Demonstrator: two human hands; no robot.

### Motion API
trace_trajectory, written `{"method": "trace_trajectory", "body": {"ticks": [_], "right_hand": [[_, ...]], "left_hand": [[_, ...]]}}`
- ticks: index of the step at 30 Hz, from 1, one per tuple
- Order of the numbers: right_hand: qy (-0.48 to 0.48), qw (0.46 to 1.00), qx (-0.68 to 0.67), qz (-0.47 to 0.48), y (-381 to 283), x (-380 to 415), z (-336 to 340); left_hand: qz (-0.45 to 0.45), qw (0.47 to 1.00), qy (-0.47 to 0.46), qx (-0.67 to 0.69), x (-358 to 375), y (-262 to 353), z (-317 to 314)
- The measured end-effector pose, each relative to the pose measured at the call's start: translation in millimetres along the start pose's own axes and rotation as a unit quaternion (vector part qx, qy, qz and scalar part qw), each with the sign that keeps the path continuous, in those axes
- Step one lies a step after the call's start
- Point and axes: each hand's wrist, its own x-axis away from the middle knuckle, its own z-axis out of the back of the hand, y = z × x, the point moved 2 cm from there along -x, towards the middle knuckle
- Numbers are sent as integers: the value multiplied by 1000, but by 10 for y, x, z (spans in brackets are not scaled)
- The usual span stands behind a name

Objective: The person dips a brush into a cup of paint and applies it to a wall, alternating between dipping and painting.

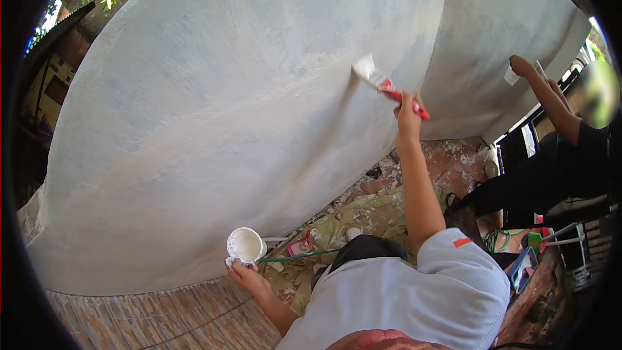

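My right hand (408,118) grips the red handle of a paintbrush (387,86). Its wide white-coated bristles are right at the pale grey-white wall (259,84), with the brush tilted up and to the left. Lower down, my left hand (247,276) is closed on a small white paint bucket (247,244), which holds whitish paint. White smears show by the fingers at the bucket's lower edge. Streaky brush marks run across the wall.
At the right another person in dark clothes (551,175) works at the adjoining wall (499,32), a white item in one hand. A paint-spattered sheet (372,217) covers the floor below. A blue tray (523,270) lies right; striped tiles (162,314) line the lower left.
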Motion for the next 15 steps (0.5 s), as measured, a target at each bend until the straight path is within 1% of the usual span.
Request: {"method": "trace_trajectory", "body": {"ticks": [1, 2, 3, 4, 5, 7, 8, 9, 10, 11, 12, 13, 14, 15], "right_hand": [[27, 998, 35, -35, 400, 46, 275], [39, 988, 152, 4, 872, 8, 601], [21, 982, 188, -2, 1113, 94, 776], [6, 975, 221, -6, 1199, 110, 832], [1, 976, 217, -1, 1087, 54, 726], [5, 990, 109, -89, 654, -8, 483], [-14, 997, 57, -44, 415, -193, 292], [-39, 998, 47, -9, 12, -292, 28], [-54, 998, 2, 36, -490, -307, -253], [-70, 994, -29, 76, -995, -296, -479], [-90, 986, -36, 138, -1372, -364, -659], [-97, 976, -94, 172, -1667, -485, -825], [-115, 968, -145, 168, -1984, -589, -942], [-158, 955, -164, 191, -2263, -608, -1081]], "left_hand": [[4, 1000, 7, 5, -5, -10, 28], [-6, 1000, -30, 1, -24, -9, 40], [-18, 998, -67, -3, -30, 1, 35], [-19, 998, -64, 4, 6, 27, 7], [-15, 999, -46, 4, 38, 62, -26], [-10, 1000, -28, 6, 45, 61, -46], [-22, 998, -53, 9, -4, 25, -21], [-35, 996, -79, 13, -24, 6, -2], [-36, 996, -80, 14, -7, 5, -8], [-26, 998, -60, 15, 9, 11, -17], [-18, 999, -41, 14, 15, 22, -28], [-22, 999, -45, 12, 23, 28, -46], [-15, 1000, -17, 17, 65, 31, -55], [-6, 1000, 12, 23, 63, 19, -53]]}}
